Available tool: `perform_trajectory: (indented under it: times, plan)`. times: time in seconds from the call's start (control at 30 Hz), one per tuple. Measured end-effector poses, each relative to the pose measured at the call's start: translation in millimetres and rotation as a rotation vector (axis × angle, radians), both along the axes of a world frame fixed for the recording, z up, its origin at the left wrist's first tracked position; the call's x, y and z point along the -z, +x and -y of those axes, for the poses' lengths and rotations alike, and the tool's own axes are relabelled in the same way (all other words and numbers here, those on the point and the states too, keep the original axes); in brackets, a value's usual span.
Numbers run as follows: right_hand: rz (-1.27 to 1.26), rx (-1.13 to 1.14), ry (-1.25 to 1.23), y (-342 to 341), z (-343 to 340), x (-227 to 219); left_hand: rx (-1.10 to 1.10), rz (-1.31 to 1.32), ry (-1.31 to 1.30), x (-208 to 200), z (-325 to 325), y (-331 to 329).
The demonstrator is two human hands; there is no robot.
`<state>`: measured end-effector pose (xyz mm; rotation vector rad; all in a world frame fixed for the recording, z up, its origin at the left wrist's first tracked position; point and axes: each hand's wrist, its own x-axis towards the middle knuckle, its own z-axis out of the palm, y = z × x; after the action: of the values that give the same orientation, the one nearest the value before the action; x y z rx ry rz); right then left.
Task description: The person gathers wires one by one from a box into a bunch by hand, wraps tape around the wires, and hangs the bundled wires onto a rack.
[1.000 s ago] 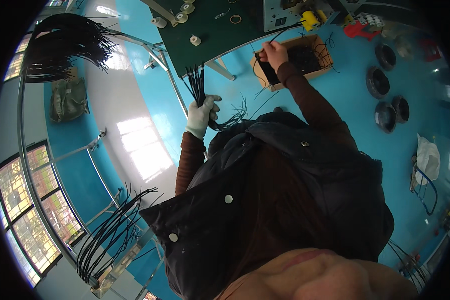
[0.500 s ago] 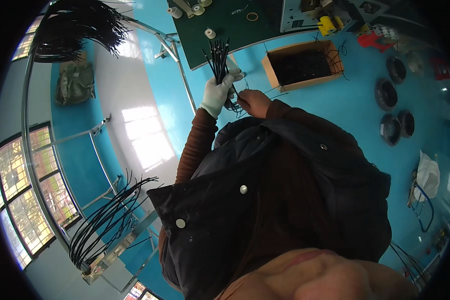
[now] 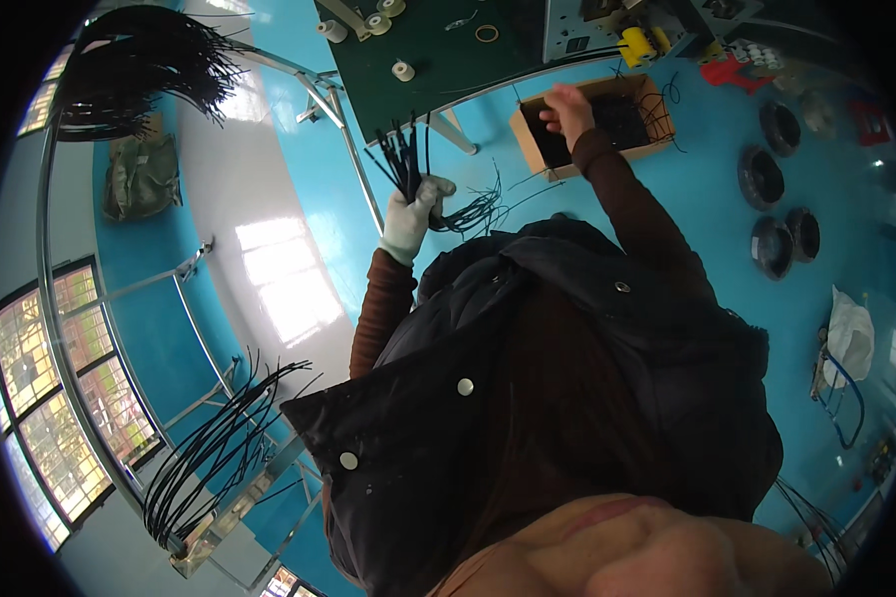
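Observation:
My left hand (image 3: 410, 221), in a pale glove, is closed around a bundle of black wires (image 3: 400, 164). Their straight ends stick up past the fist, and thinner, curved lengths trail out to its right. Bare and apart from the bundle, my right hand (image 3: 570, 114) is over the left part of a cardboard box (image 3: 531, 146). Its fingers are loosely spread, with nothing visible in them. Dark wires lie inside the box, and some stick out over its right side.
A green-topped table (image 3: 418, 95) with thread spools (image 3: 402, 71) stands ahead, beside a machine with yellow parts (image 3: 643, 47). Black wire coils (image 3: 761, 179) lie on the floor at right. Metal racks at left carry hanging black wires (image 3: 149, 75) and another wire bunch (image 3: 204, 448).
My right hand has left the bundle and moved right and forward over the box. My left hand has shifted slightly left and nearer, still holding the wires.

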<state>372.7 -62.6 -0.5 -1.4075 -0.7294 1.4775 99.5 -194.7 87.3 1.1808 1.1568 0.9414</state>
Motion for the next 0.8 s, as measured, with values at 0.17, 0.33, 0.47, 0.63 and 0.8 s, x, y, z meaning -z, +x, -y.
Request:
perform_trajectory:
  times: [0.17,0.33,0.47,0.63,0.8]
  plan:
    - [-0.363,0.134,0.066,21.2,-27.4,-9.5,-0.097,0.058,-0.099,-6.3,7.0,8.0]
    - [-0.421,0.072,0.132,16.2,-42.4,-13.0,-0.155,-0.002,-0.136,-7.7,7.4,8.4]
    - [-0.467,0.075,0.107,13.7,-45.9,-16.6,-0.170,-0.005,-0.172,-9.1,7.4,8.0]
    - [-0.452,0.052,0.132,10.1,-42.3,-13.6,-0.193,-0.011,-0.219,-5.7,8.9,4.9]
    - [-0.282,0.022,0.115,-0.1,-36.6,-18.0,-0.182,-0.077,-0.277,-2.1,10.4,2.9]
